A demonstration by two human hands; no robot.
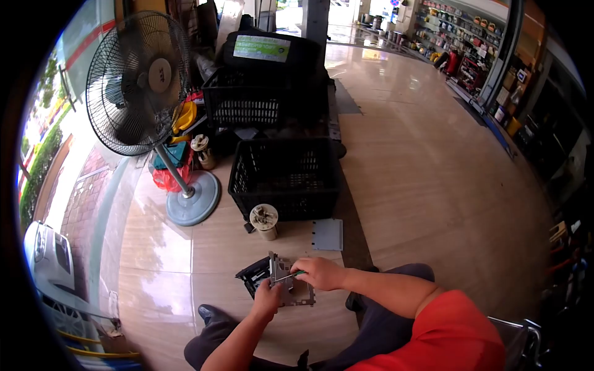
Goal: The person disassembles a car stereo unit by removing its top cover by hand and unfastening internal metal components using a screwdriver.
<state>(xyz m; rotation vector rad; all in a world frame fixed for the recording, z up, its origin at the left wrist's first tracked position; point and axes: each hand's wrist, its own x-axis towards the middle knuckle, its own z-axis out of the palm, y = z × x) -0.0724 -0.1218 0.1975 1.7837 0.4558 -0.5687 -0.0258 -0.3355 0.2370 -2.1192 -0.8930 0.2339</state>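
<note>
My left hand point(266, 299) grips the lower left edge of a flat grey metal chassis point(303, 292) with cut-outs. My right hand point(323, 274) is closed around a screwdriver point(299, 272) with a green handle. Its thin shaft points left across the chassis, toward my left thumb; whether the tip sits on a screw is too small to tell. A black plastic part point(252, 276) lies at the left of the chassis, partly covered by it. Just beyond stand a pale cylindrical fuel pump unit point(265, 222) and, to the right, a flat grey metal cover point(327, 235) on the floor.
A black plastic crate point(284, 203) stands ahead, with another crate point(241, 102) and a black bag point(257, 49) behind it. A standing fan point(192, 198) is at the left, near a second cylindrical unit point(202, 153). Glossy tiled floor point(427, 179) extends to the right toward stocked shelves point(458, 31).
</note>
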